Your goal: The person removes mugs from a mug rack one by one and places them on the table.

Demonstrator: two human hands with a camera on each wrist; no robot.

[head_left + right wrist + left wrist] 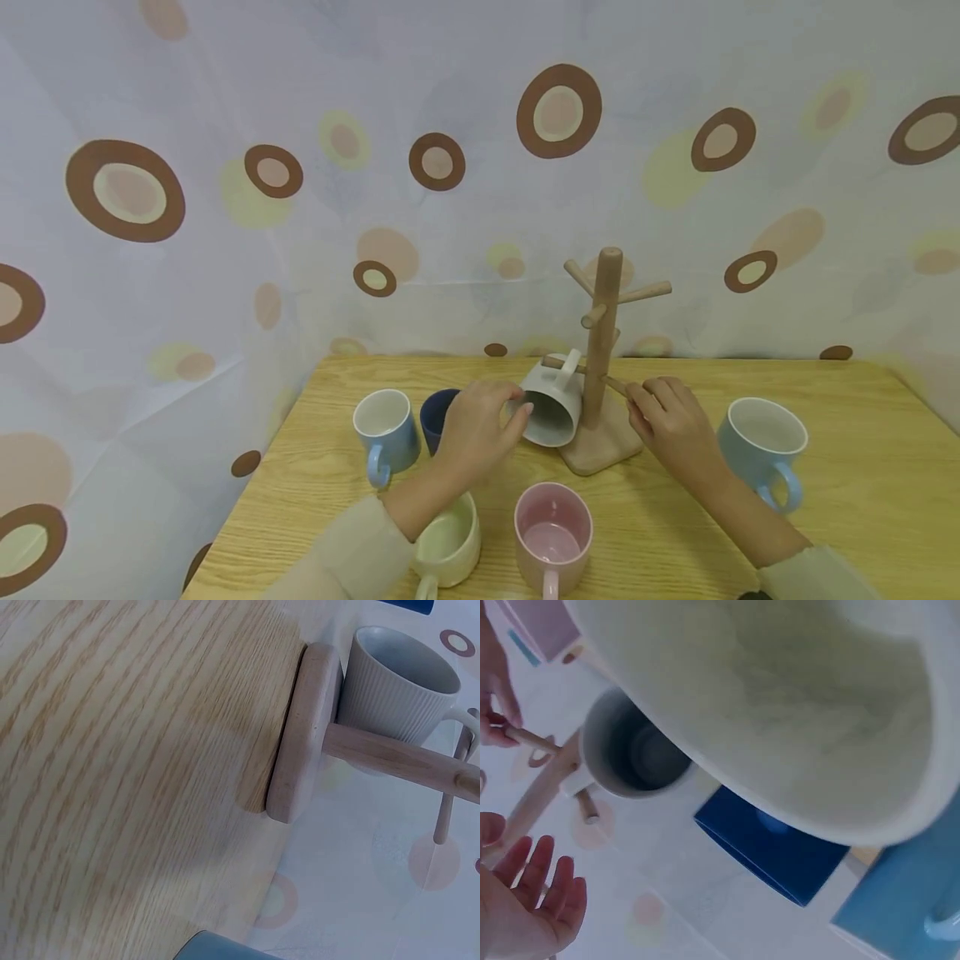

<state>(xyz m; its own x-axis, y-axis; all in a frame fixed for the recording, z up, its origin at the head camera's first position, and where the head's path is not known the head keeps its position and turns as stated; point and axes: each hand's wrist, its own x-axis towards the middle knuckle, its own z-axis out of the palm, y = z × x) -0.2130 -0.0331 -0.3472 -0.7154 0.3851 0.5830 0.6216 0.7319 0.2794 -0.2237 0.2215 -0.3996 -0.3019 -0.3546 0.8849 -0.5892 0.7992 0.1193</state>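
A wooden mug rack (602, 342) with several pegs stands on the table. From a lower left peg hangs a white ribbed mug (390, 701), the peg passing through its handle and its mouth tipped toward the front. My left hand (480, 425) is just left of this mug; in the left wrist view, the same hand (536, 900) shows loosely bent fingers with nothing in them, apart from the mug. On the other side, my right hand (671, 421) pinches the end of a lower right peg (532, 740) between thumb and fingers.
A light blue mug (401, 442) and a dark blue mug (433, 417) stand at the left, the latter partly behind my left hand. Nearer are a pale green mug (453, 558) and a pink mug (553, 537). Another light blue mug (750, 454) stands right of my right hand.
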